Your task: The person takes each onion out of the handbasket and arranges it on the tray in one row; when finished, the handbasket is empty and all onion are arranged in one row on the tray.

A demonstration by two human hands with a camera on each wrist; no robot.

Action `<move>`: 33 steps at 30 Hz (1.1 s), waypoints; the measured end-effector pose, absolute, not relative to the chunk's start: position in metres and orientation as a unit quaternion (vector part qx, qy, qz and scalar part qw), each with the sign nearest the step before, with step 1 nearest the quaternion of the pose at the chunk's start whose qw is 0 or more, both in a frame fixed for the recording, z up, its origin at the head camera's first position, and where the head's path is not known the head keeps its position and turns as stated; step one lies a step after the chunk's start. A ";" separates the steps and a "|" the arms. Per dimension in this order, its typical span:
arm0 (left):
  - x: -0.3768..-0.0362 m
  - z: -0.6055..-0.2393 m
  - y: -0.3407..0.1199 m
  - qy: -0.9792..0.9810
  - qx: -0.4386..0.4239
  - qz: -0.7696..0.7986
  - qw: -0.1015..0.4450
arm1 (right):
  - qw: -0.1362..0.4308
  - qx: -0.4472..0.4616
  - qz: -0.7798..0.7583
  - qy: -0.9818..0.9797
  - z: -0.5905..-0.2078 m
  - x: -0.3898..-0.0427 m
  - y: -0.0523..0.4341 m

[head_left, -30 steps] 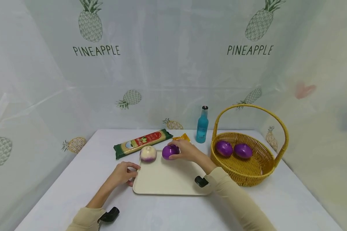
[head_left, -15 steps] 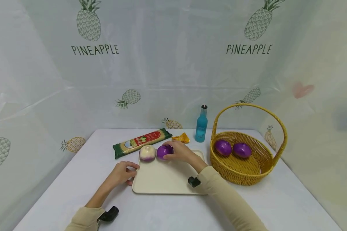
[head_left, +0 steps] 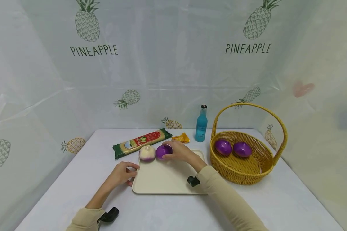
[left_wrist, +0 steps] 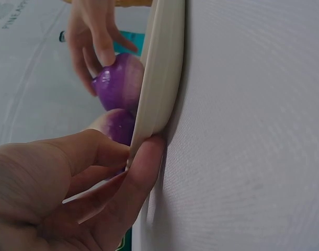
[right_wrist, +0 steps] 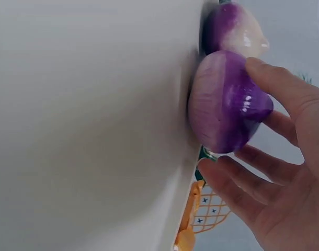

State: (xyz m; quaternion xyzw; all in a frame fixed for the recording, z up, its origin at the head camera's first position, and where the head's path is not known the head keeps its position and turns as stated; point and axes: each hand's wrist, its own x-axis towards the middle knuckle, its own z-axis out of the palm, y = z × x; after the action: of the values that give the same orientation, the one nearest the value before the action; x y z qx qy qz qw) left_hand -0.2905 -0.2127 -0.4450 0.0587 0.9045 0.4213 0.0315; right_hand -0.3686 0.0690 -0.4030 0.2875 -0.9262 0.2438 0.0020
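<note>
At the near-left of a cream tray (head_left: 170,181), my left hand (head_left: 122,173) pinches its rim between thumb and fingers, as the left wrist view shows. A glossy purple onion (head_left: 163,151) sits upright at the tray's far edge, pointed tip up. My right hand (head_left: 180,152) holds it from the right, thumb (right_wrist: 269,73) on its near side and the other fingers spread around its far side, several of them loosely placed. Beside it on the left, right against it, stands a white bulb with a purple base (head_left: 147,153), in the tray's far-left corner.
A yellow wicker basket (head_left: 240,175) with a tall handle stands at right, holding two purple onions (head_left: 223,147). Behind the tray lie a green-ended pasta pack (head_left: 141,141) and a small orange packet (head_left: 182,138). A blue bottle (head_left: 201,126) stands at the back.
My right hand has brought the purple onion leftward along the tray's far edge, up against the white bulb, and has barely moved in the last half second. My left hand keeps its place.
</note>
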 end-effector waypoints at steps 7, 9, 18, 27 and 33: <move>-0.289 -0.448 -0.212 0.901 0.065 0.428 0.028 | 0.002 0.277 0.231 -0.933 -0.386 -0.358 0.095; -0.289 -0.447 -0.211 0.902 0.063 0.427 0.027 | 0.010 0.277 0.226 -0.934 -0.378 -0.353 0.110; -0.288 -0.442 -0.211 0.903 0.053 0.425 0.025 | 0.043 0.259 0.200 -0.944 -0.331 -0.325 0.202; -0.287 -0.441 -0.211 0.907 0.054 0.417 0.021 | 0.054 0.221 0.192 -0.955 -0.318 -0.324 0.298; -0.287 -0.442 -0.211 0.903 0.055 0.426 0.026 | 0.026 0.184 0.211 -0.960 -0.320 -0.333 0.332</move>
State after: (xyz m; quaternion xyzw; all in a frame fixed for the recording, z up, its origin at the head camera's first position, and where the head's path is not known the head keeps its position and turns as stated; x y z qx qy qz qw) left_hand -0.2868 -0.2107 -0.4418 0.0549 0.9026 0.4263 0.0259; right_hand -0.3330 0.3320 -0.3200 0.1836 -0.9598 0.2108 0.0258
